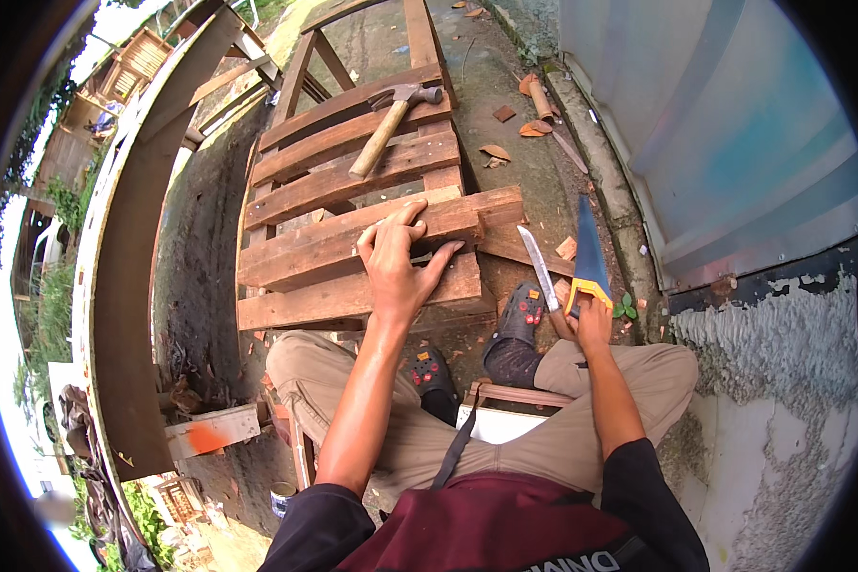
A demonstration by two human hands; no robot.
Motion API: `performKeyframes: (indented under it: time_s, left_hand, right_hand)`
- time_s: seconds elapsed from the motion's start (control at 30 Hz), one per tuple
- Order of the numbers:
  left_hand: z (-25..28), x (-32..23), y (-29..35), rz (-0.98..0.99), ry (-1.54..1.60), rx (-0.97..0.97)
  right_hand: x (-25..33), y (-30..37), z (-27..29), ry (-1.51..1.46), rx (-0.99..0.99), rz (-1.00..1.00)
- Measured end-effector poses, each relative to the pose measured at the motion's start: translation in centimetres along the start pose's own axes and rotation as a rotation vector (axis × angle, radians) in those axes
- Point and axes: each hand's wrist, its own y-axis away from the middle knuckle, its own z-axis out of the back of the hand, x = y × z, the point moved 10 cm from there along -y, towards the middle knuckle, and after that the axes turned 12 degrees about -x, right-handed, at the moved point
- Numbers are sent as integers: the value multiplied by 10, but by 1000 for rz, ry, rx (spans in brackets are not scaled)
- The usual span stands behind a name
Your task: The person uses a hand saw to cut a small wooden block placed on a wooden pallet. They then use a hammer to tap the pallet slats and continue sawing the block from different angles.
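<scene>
My left hand (pixel 396 262) grips a thick brown wooden beam (pixel 305 255), its fingers over the top and its thumb spread along the near side. The beam lies across a slatted wooden frame (pixel 353 157), with its right end jutting past the slats. Down at the right, my right hand (pixel 591 319) is closed around the yellow-and-black handle of a handsaw (pixel 589 243), whose dark blue blade points away from me. Just left of that hand is a long knife (pixel 541 267) with a wooden handle. A claw hammer (pixel 391 124) rests on the far slats.
A corrugated metal wall (pixel 705 124) rises close on the right, above rough plaster. A tall brown board (pixel 143 286) stands at the left. My shoes (pixel 520 319) are close to the frame. Dry leaves (pixel 494 153) and wood offcuts (pixel 566 249) litter the ground.
</scene>
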Motion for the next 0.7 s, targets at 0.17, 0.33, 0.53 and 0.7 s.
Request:
performKeyframes:
  time_s: [0.17, 0.33, 0.53, 0.7]
  left_hand:
    - [-4, 11, -10, 25, 18, 21]
    - [-11, 26, -23, 133, 34, 108]
    - [-2, 11, -5, 105, 19, 61]
    - [-1, -1, 2, -1, 0, -15]
  right_hand:
    - [26, 1, 1, -117, 8, -34]
    - [33, 31, -46, 8, 382, -213]
    - [21, 37, -66, -122, 488, -285]
    - [29, 17, -46, -38, 161, -142]
